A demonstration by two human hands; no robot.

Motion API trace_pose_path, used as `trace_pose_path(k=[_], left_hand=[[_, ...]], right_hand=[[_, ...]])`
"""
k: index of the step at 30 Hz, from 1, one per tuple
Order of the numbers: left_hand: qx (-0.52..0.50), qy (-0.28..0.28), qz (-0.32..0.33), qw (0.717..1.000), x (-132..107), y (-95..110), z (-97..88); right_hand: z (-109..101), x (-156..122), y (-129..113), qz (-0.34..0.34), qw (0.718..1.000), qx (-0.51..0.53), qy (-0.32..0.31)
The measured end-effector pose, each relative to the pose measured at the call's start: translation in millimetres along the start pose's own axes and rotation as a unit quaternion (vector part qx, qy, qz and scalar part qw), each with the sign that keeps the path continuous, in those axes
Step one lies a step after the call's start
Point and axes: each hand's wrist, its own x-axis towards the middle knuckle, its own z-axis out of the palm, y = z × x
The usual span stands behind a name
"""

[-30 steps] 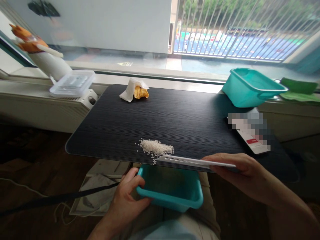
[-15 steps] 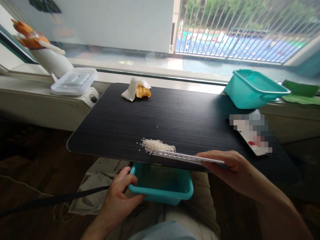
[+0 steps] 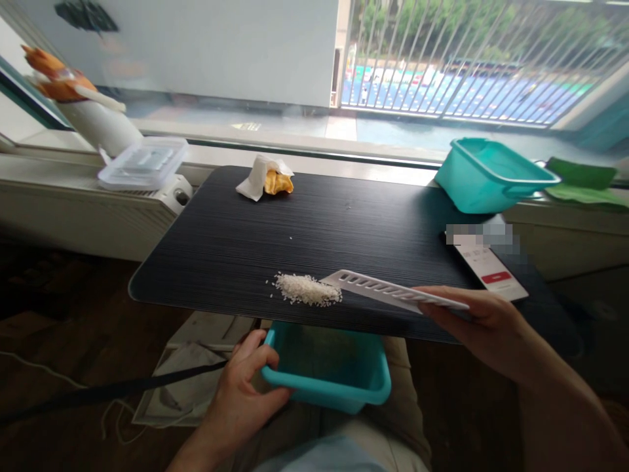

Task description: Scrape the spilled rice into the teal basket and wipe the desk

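A small heap of white rice point(image 3: 304, 290) lies near the front edge of the dark table point(image 3: 373, 226), with a few loose grains around it. My right hand point(image 3: 479, 324) grips a thin white slotted plastic scraper point(image 3: 378, 292); its far end touches or hovers at the right side of the heap. Below the table edge, my left hand point(image 3: 253, 380) is closed on the left rim of a turquoise plastic tub point(image 3: 334, 383), which sits over my lap. The inside of the tub is dark, and I cannot make out clearly what it holds.
A second turquoise tub point(image 3: 496, 177) stands at the back right, near a phone point(image 3: 491, 269). Crumpled white and yellow wrapping point(image 3: 265, 178) lies at the back left. A clear plastic lid point(image 3: 143, 162) rests on the radiator point(image 3: 93, 213). A dark strap point(image 3: 118, 390) crosses the lower left.
My right hand has moved the scraper right and away from me, from the heap's front to its right side. The tub in my left hand has shifted slightly right and lower.
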Motion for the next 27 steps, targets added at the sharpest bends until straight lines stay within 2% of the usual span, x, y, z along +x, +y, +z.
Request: trace_pose_path(k=[5, 9, 15, 22, 27], left_hand=[[-0.009, -0.024, 0.000, 1.000, 1.2, 8.3, 1.9], [-0.020, -0.039, -0.002, 0.999, -0.3, 11.0, 2.5], [0.004, -0.025, 0.005, 1.000, 0.2, 10.2, 2.6], [0.010, -0.020, 0.012, 1.000, 2.0, 11.9, 2.5], [0.015, -0.016, 0.010, 1.000, 1.3, 11.9, 2.3]], right_hand=[[8.9, 4.8, -5.7, 0.014, 0.998, 0.014, -0.058], [4.5, -0.1, -11.3, 0.007, 0.995, 0.033, -0.091], [-6.4, -10.1, -1.1, 0.024, 0.999, -0.017, -0.023], [-10.8, -14.8, -0.6, 0.010, 1.000, -0.012, -0.027], [-16.7, -28.9, 4.9, 0.009, 1.000, -0.008, -0.015]])
